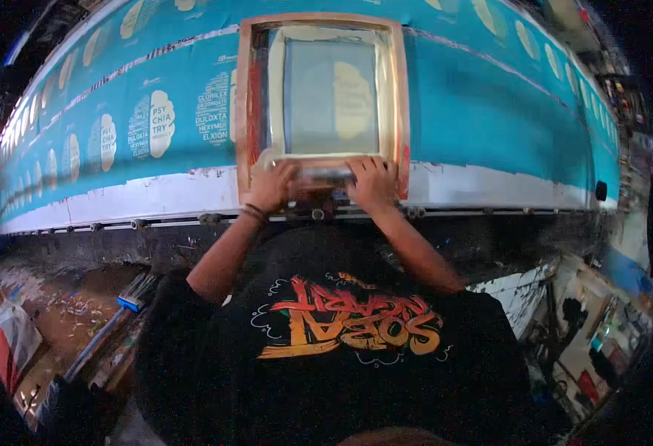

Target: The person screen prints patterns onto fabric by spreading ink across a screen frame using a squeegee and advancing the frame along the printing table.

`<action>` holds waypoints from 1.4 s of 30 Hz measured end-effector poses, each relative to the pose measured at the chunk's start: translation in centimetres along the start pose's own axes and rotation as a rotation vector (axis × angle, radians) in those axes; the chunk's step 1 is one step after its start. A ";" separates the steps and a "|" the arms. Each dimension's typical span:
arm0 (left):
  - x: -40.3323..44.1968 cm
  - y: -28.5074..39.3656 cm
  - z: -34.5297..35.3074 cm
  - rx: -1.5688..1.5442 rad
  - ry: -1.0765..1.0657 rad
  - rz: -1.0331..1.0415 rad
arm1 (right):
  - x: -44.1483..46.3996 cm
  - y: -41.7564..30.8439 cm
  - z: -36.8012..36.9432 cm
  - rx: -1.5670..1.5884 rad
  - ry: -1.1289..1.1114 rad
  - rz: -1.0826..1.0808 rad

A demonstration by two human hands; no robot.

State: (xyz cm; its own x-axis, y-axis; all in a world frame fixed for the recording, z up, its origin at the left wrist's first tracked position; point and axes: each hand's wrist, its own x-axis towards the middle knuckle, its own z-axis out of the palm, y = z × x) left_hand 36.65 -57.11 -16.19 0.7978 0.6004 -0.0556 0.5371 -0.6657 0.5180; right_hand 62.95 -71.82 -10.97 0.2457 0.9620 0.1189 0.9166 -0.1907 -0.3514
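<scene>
A wooden screen-printing frame [405, 97] lies over teal fabric [460, 111] on the long table. Through its mesh [308, 97] a pale oval print shows faintly. At the frame's near end, my left hand [269, 184] and my right hand [373, 182] grip the two ends of a squeegee [323, 172]. Motion blurs the squeegee, and both hands partly cover it. My fingers are wrapped over its top, thumbs hidden. Pale ink edges the mesh opening.
White pill-shaped prints with lettering [163, 123] run along the fabric to the left. A white strip [483, 186] and a rail line the table's near edge. On the floor at left lies a blue-headed broom [128, 303] amid scraps. Cluttered items stand at lower right.
</scene>
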 end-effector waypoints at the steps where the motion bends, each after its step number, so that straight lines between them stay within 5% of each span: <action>1: 1.6 -0.7 -1.6 -0.179 -0.019 -0.074 | 0.9 0.2 -0.5 -0.003 0.014 0.012; 2: 3.0 -5.1 -0.2 -0.084 0.144 -0.169 | 1.8 0.6 -1.1 0.030 -0.071 0.028; 5: 6.2 -4.9 -3.9 0.252 0.618 -0.393 | 1.5 0.5 -2.9 0.057 -0.120 0.024; 11: 5.4 -14.8 -1.9 0.111 0.458 -0.407 | -2.0 1.2 -0.4 0.080 0.043 -0.074; 12: 4.9 -12.0 -3.1 0.002 0.638 -0.250 | -0.8 1.9 0.5 0.080 0.109 -0.104; 15: 4.6 -7.0 -6.9 -0.329 0.475 -0.501 | 8.6 4.3 1.2 0.095 0.121 -0.096; 19: 5.7 -8.8 -6.0 -0.274 0.460 -0.537 | 25.4 10.0 3.8 0.153 0.274 -0.136; 22: 7.3 -5.9 -7.3 -0.234 0.465 -0.535 | 29.6 9.8 -1.2 0.103 0.196 -0.045; 24: 7.2 -6.7 -6.4 -0.224 0.498 -0.511 | 28.9 8.9 -4.2 0.075 -0.080 0.151; 29: 7.6 -8.0 -2.9 -0.237 0.591 -0.438 | 16.3 16.1 -1.5 0.699 0.131 0.364; 33: 12.6 -13.2 8.7 0.353 0.413 -0.187 | 9.8 25.2 -1.7 1.156 0.134 0.753; 36: 18.9 -3.6 12.4 0.003 0.629 -0.026 | 9.6 35.2 -2.7 1.155 0.142 0.773; 37: 20.8 0.7 11.8 0.610 0.447 -0.040 | 9.4 37.8 -3.4 1.152 0.148 0.778; 39: 21.5 7.9 10.8 1.201 0.213 -0.043 | 7.6 41.7 -4.9 0.973 0.137 0.683; 41: 20.0 13.1 10.2 -0.447 0.500 -0.539 | 4.5 40.0 -7.7 0.973 0.124 0.815; 42: 19.7 13.4 10.9 -0.444 0.491 -0.545 | 2.4 39.1 -8.4 1.002 0.143 0.809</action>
State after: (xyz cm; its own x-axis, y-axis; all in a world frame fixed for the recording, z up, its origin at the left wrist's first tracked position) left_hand 62.54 -59.00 -19.67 0.1955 0.9781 -0.0713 0.5725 -0.0548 0.8181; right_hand 102.06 -78.60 -16.68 0.7042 0.6021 -0.3763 -0.1257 -0.4159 -0.9007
